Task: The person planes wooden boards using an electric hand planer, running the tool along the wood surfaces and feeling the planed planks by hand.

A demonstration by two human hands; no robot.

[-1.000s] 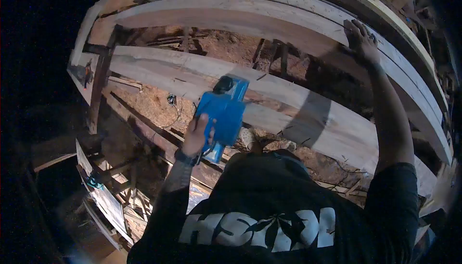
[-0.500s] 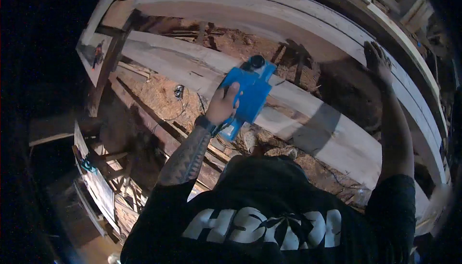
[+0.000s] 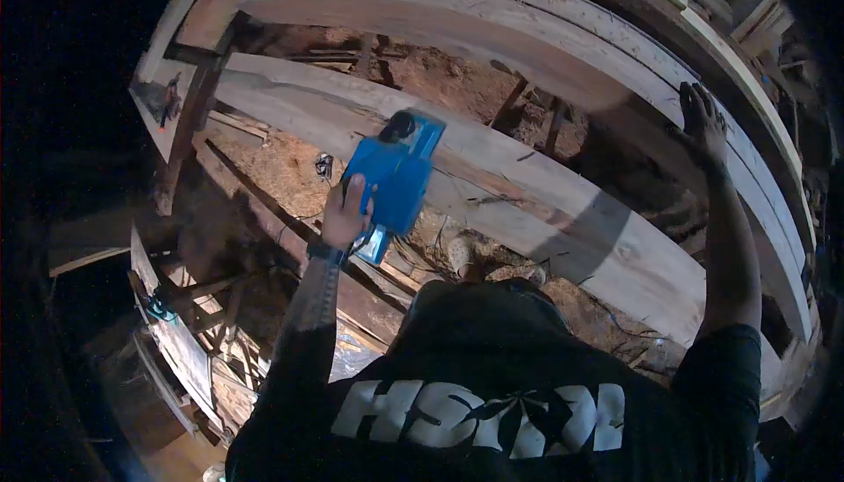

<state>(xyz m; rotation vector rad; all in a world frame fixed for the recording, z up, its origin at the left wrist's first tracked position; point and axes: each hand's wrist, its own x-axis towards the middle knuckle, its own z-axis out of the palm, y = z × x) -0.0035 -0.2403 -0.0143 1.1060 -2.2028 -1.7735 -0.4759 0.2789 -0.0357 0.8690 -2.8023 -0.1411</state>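
Note:
My left hand [image 3: 341, 215] is wrapped round the rear handle of a blue electric planer [image 3: 392, 181] with a round black front knob. The planer lies across a long, wide wooden plank [image 3: 527, 178], over its left-middle part. At the right, my right hand [image 3: 706, 126] rests with its fingers stretched out on the edge of another long pale board [image 3: 615, 77], apart from the planer. The planer's underside is hidden, so I cannot tell how closely it touches the wood.
A dark crossbeam [image 3: 195, 113] stands at the left end of the planks. Wood shavings [image 3: 290, 165] and a thin cable lie on the ground below. A teal tool [image 3: 160, 309] sits on boards at the lower left. Stacked timber [image 3: 747, 7] fills the upper right.
My left hand has moved the planer leftward along the plank. My right hand stays on the far board, shifted only slightly in view.

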